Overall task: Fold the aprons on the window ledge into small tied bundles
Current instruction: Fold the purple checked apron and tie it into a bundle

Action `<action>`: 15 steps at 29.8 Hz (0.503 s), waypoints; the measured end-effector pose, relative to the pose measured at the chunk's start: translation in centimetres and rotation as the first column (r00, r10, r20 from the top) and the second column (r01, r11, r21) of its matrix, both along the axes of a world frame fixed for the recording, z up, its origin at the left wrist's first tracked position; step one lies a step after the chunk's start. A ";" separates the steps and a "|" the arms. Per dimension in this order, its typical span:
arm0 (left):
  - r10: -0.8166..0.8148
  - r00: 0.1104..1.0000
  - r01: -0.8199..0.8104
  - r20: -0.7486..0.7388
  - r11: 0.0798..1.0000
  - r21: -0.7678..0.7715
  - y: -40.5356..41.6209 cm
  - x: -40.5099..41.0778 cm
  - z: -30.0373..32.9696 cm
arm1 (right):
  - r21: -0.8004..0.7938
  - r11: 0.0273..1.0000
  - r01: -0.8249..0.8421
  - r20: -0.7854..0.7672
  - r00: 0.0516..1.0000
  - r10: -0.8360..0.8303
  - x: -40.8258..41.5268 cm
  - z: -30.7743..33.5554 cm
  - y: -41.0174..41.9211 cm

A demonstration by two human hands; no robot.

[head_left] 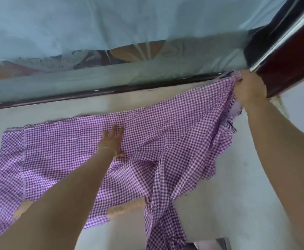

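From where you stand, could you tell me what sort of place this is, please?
Probably a room in a home, at a window: a pale ledge under a dark window frame, glass covered with light blue sheeting, and a purple checked apron spread out on it.

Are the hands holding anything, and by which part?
The right hand grips the purple checked apron by its far right end; the left hand only presses flat on its middle.

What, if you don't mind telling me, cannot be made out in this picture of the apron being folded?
- Head view: the right hand's fingertips, hidden in bunched cloth at the apron's far corner.
- The apron's hanging end, cut off by the bottom edge.
- Cloth under the left hand and forearm, covered by them.
- What lies outside the window, hidden by pale film.
- The dark object at the bottom edge, cut off and blurred.
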State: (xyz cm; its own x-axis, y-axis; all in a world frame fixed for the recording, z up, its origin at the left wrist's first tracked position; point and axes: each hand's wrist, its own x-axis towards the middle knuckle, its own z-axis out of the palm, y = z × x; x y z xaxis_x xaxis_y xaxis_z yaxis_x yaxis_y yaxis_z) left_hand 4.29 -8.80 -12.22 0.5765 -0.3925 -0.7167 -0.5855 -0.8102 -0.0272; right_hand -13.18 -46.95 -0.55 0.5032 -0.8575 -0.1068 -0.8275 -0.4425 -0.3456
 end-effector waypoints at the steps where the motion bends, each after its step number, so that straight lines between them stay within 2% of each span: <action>1: 0.002 1.000 -0.002 -0.005 1.000 0.008 -0.1 0.0 0.1 | -0.009 0.994 0.111 0.106 0.988 -0.109 -0.6 -0.8 -0.3; 3: 0.005 1.000 -0.005 0.002 1.000 0.019 -0.2 -0.1 0.2 | 0.139 0.964 0.228 0.243 0.936 -0.257 -2.3 -2.9 -0.4; 4: 0.004 1.000 -0.005 0.014 1.000 0.024 -0.2 0.0 0.3 | 0.196 0.945 0.261 0.249 0.919 -0.305 -3.1 -4.0 -0.1; 7: -0.016 0.998 0.014 0.060 0.999 0.041 -0.4 -0.3 0.3 | 0.354 0.854 0.381 0.184 0.867 -0.463 -6.2 -7.0 2.5; 10: -0.024 0.992 0.015 0.121 0.997 0.075 -0.8 -0.9 0.8 | 0.617 0.661 0.427 0.120 0.779 -0.615 -9.5 -10.0 7.3; 11: -0.032 0.985 0.020 0.168 0.997 0.076 -1.4 -1.7 1.3 | 0.651 0.633 0.420 0.111 0.771 -0.627 -10.4 -10.8 8.7; 13: -0.059 0.947 0.082 0.314 0.995 -0.061 -3.2 -4.6 3.0 | 0.637 0.658 0.402 0.146 0.775 -0.614 -11.5 -11.9 10.7; 14: -0.040 0.924 0.131 0.381 0.967 -0.217 -4.2 -6.6 4.0 | 0.625 0.684 0.375 0.161 0.796 -0.583 -11.7 -12.1 11.5; 15: 0.010 0.904 0.181 0.427 0.897 -0.404 -5.0 -8.9 5.0 | 0.617 0.715 0.328 0.179 0.826 -0.534 -11.7 -11.9 12.1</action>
